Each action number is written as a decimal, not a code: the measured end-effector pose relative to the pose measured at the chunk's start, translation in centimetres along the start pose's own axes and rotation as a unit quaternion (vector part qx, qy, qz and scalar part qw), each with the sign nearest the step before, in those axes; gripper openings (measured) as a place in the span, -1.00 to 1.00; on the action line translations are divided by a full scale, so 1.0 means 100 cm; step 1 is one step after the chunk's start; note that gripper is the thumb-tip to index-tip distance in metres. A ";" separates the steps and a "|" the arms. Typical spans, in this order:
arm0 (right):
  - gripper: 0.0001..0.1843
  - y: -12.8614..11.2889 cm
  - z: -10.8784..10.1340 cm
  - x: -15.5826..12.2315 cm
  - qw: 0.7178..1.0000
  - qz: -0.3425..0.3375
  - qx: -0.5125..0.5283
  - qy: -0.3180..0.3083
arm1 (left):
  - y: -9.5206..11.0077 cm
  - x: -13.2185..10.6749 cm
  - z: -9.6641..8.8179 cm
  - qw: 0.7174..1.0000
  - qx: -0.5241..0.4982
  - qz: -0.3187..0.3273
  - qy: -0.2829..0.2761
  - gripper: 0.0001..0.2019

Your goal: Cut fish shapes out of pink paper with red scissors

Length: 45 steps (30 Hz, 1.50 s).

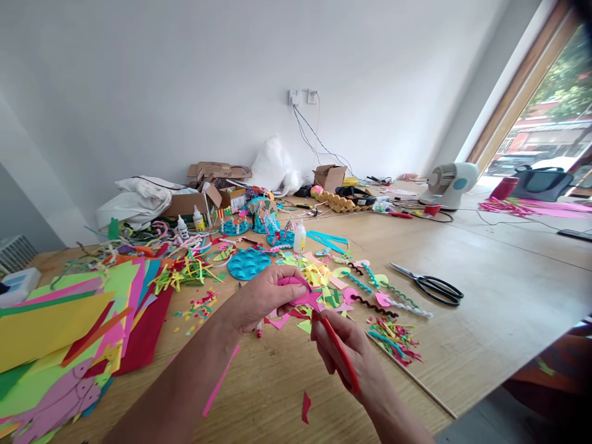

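Observation:
My left hand (pixel 271 296) pinches a piece of bright pink paper (pixel 309 298), cut to a pointed shape, over the middle of the table. Red-handled scissors (pixel 341 354) are gripped in my right hand (pixel 349 348), and their tip meets the lower edge of the pink paper. Most of the blades is hidden behind my fingers and the paper. A small dark red paper scrap (pixel 306 407) lies on the wood below my hands. Beyond them spreads a heap of yellow, green and pink paper cuttings (pixel 314 271).
Stacked coloured sheets (pixel 50 327) cover the left side. Black-handled scissors (pixel 437 288) rest at the right, near twisted pipe cleaners (pixel 374 305) and a thin wooden stick (pixel 411 375). A blue round tray (pixel 248 264) and a glue bottle (pixel 300 238) stand behind; a white fan (pixel 448 184) is farther back.

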State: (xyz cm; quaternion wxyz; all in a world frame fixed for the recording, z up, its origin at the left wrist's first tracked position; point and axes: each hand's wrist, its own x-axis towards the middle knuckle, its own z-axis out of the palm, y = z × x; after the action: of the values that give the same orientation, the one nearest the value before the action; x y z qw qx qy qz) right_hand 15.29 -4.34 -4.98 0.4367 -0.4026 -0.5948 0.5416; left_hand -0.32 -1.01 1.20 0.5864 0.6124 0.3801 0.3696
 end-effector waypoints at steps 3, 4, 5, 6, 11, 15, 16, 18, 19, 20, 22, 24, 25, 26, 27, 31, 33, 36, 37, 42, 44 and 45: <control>-0.48 0.001 0.000 0.000 1.000 0.007 0.001 -0.001 | -0.001 0.000 -0.002 1.000 0.006 0.000 -0.005 -0.82; -0.48 0.001 0.000 0.000 1.000 0.008 0.001 -0.003 | -0.001 0.000 -0.003 1.000 0.009 0.002 -0.007 -0.83; -0.49 0.001 0.000 0.000 1.000 0.010 0.001 -0.006 | -0.001 0.000 -0.004 1.000 0.012 0.003 -0.009 -0.83; -0.50 0.000 0.000 0.000 1.000 0.010 -0.001 -0.006 | -0.001 0.000 -0.005 1.000 0.016 0.002 -0.010 -0.83; -0.55 -0.003 -0.001 0.000 1.000 0.008 -0.021 -0.008 | -0.002 0.000 -0.009 1.000 0.011 0.002 -0.021 -0.85; -0.57 -0.003 -0.001 0.001 0.999 0.011 -0.030 -0.011 | -0.003 0.001 -0.011 0.999 0.012 0.024 -0.025 -0.86; -0.57 -0.003 -0.001 0.001 0.999 0.013 -0.030 -0.014 | -0.003 0.001 -0.011 0.999 0.014 0.028 -0.025 -0.87; -0.57 -0.003 -0.001 0.000 0.999 0.015 -0.028 -0.021 | -0.003 0.001 -0.011 0.999 0.018 0.033 -0.022 -0.87; -0.57 -0.003 -0.001 0.000 0.999 0.015 -0.027 -0.025 | -0.003 0.001 -0.010 0.999 0.018 0.035 -0.020 -0.87; -0.56 -0.003 -0.001 0.000 0.999 0.013 -0.026 -0.028 | -0.003 0.001 -0.010 0.999 0.018 0.036 -0.018 -0.87; -0.55 -0.003 0.000 -0.001 0.999 0.008 -0.024 -0.033 | -0.003 0.001 -0.009 0.999 0.019 0.038 -0.010 -0.87; -0.55 -0.003 -0.001 -0.001 0.999 0.003 -0.023 -0.034 | -0.003 0.001 -0.008 0.999 0.020 0.037 -0.002 -0.88; -0.55 -0.002 -0.001 -0.001 0.999 0.002 -0.022 -0.033 | -0.003 0.001 -0.008 0.999 0.021 0.035 0.001 -0.88; -0.55 -0.002 -0.001 -0.001 0.999 0.002 -0.021 -0.033 | -0.003 0.001 -0.007 0.999 0.021 0.034 0.004 -0.88; -0.55 -0.002 -0.001 -0.001 0.999 0.002 -0.019 -0.034 | -0.002 0.001 -0.007 0.999 0.022 0.035 0.005 -0.88; -0.53 -0.002 -0.001 0.001 0.999 0.003 -0.014 -0.037 | -0.001 0.000 -0.007 0.999 0.027 0.037 0.003 -0.88; -0.52 -0.001 -0.001 0.001 0.999 0.006 -0.014 -0.036 | 0.000 0.000 -0.006 0.999 0.028 0.035 0.000 -0.87; -0.52 0.000 -0.002 0.001 0.999 0.010 -0.018 -0.037 | 0.000 0.000 -0.006 0.999 0.027 0.030 -0.001 -0.88; -0.52 0.001 -0.002 0.001 0.999 0.010 -0.021 -0.037 | 0.000 0.000 -0.007 0.999 0.028 0.029 -0.001 -0.88; -0.55 0.002 -0.004 0.002 0.999 0.013 -0.034 -0.034 | -0.001 0.001 -0.008 0.999 0.031 0.027 0.001 -0.87; -0.58 0.002 -0.004 0.003 0.999 0.016 -0.038 -0.034 | -0.001 0.000 -0.008 0.999 0.029 0.026 -0.001 -0.86; -0.59 0.001 -0.004 0.003 0.998 0.016 -0.042 -0.033 | -0.001 0.000 -0.008 0.999 0.028 0.026 -0.003 -0.85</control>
State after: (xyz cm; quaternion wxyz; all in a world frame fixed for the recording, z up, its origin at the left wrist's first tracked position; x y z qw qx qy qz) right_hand 15.60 -3.94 -5.09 0.3909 -0.4118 -0.6248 0.5360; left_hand -1.04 -0.63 1.16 0.5601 0.6397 0.3725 0.3719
